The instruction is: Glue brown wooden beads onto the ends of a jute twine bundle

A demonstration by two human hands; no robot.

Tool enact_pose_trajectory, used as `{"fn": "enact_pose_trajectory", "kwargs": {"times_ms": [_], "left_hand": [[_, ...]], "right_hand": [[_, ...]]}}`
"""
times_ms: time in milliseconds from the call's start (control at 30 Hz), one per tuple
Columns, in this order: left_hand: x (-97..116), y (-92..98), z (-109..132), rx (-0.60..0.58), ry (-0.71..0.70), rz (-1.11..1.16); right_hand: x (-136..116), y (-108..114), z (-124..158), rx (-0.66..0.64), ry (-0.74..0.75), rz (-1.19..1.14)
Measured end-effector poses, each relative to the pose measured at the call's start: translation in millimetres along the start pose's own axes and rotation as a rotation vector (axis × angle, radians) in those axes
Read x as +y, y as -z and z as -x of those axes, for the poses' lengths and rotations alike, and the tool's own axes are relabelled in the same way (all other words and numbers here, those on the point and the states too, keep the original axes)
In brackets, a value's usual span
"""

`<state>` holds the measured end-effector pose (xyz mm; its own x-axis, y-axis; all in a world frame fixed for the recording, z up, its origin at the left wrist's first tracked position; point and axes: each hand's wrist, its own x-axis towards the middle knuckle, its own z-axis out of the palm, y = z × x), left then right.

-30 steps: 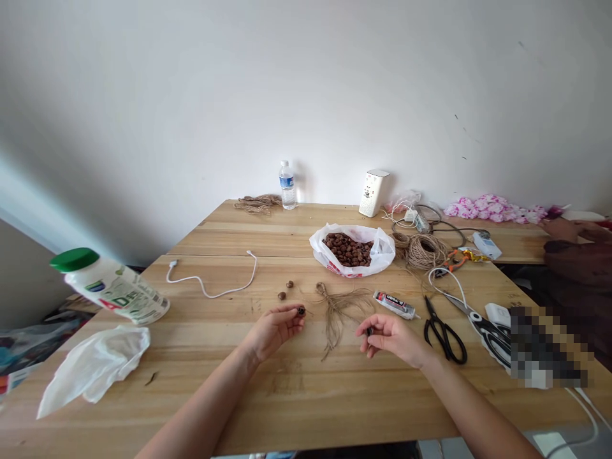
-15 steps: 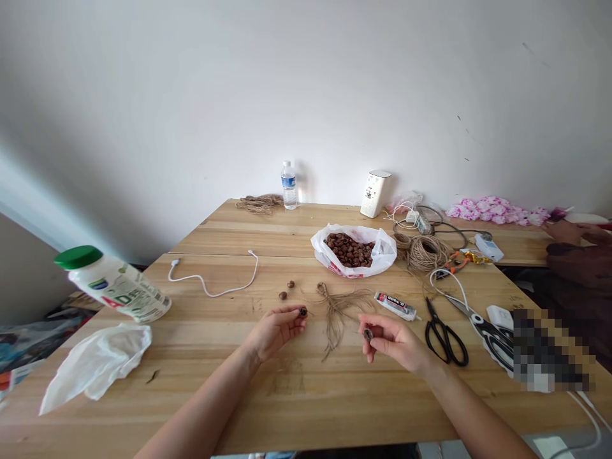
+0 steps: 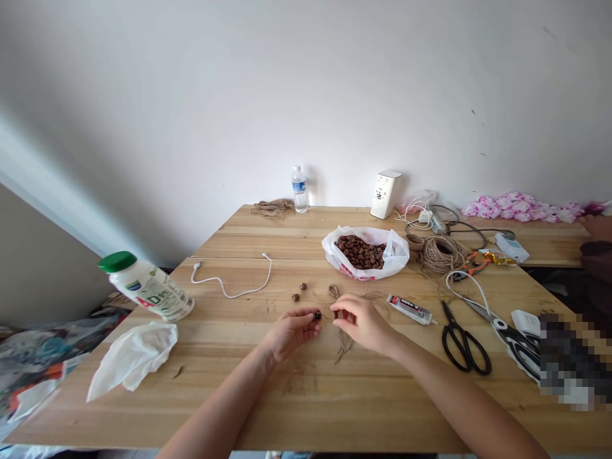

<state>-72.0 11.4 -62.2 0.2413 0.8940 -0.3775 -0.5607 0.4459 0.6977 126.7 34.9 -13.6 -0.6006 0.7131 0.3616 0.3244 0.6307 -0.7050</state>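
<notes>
Above the middle of the table, my left hand (image 3: 291, 335) is closed, pinching a small dark nut shell (image 3: 317, 315) with its hollow side showing. My right hand (image 3: 363, 324) is closed just to the right of it, thumb and fingertips together. The piece in those fingers is mostly covered; a moment earlier a hollow nut shell showed there. Beneath the right hand lies a looped bundle of thin twine (image 3: 343, 347), partly hidden. Two brown nuts, one nut (image 3: 303, 287) behind the other nut (image 3: 295, 298), rest beyond my left hand.
A white plastic bag (image 3: 335, 255) of brown nuts stands ahead. To the right are a glue tube (image 3: 410, 309), black scissors (image 3: 461, 344), twine rolls (image 3: 442, 255) and cables. A white bottle (image 3: 153, 290), crumpled tissue (image 3: 134, 357) and white cable (image 3: 234, 295) lie left. Another person's sleeve (image 3: 597, 255) shows far right.
My right hand has moved left, close to my left hand, and its shell has become mostly hidden. The left hand keeps its shell. The whole view has shifted slightly.
</notes>
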Motion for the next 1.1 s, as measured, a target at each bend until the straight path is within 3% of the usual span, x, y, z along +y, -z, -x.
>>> {"fn": "enact_pose_trajectory", "kwargs": {"times_ms": [233, 633, 900, 1100], "left_hand": [[-2.8, 2.4, 0.1, -0.063, -0.011, -0.030], [-3.0, -1.1, 2.8, -0.040, -0.018, -0.052], [-3.3, -1.4, 2.5, -0.090, -0.033, -0.067], [-4.3, -5.9, 5.6, -0.046, -0.077, -0.143]], "right_hand": [[5.8, -27.1, -15.3, -0.053, 0.013, 0.265], [-1.2, -28.6, -14.9, -0.132, 0.031, 0.371], [-1.9, -29.3, -13.4, -0.135, 0.039, 0.396], [-2.3, -29.5, -11.5, -0.119, 0.029, 0.369]]}}
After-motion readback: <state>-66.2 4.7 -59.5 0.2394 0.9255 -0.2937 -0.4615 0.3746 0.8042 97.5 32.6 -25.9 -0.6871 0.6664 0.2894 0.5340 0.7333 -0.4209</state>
